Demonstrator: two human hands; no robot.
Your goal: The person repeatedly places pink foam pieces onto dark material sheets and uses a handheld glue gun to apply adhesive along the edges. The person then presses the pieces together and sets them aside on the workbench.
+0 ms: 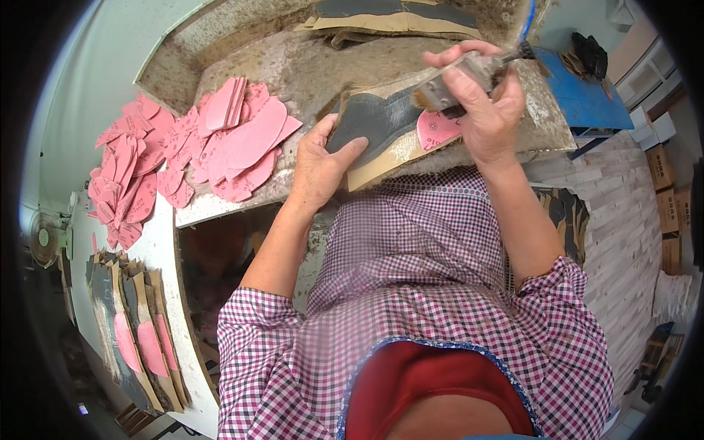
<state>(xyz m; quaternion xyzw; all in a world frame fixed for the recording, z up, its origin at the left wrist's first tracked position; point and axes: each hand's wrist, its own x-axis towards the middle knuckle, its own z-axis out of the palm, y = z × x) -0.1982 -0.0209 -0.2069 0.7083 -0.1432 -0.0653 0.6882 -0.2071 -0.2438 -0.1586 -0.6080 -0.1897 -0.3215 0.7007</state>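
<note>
My left hand (323,158) grips the left end of a dark grey and tan shoe-upper-like piece (378,117), thumb on top and fingers mostly out of sight. A pink rounded patch (438,129) lies on the piece toward its right end. In my right hand (488,110) is a boxy metal tool (451,88) on a blue hose (526,22), my fingers wrapped round it. The tool is slightly blurred and sits over the piece's right part, beside the patch. Whether it touches the piece, I cannot tell.
Loose pink patches (249,139) are heaped at the left of the stained bench (293,81). More dark and tan pieces (396,22) lie at the back. Pieces bearing pink patches (139,330) stand at lower left. A blue table (587,92) and cardboard boxes (667,213) are on the right.
</note>
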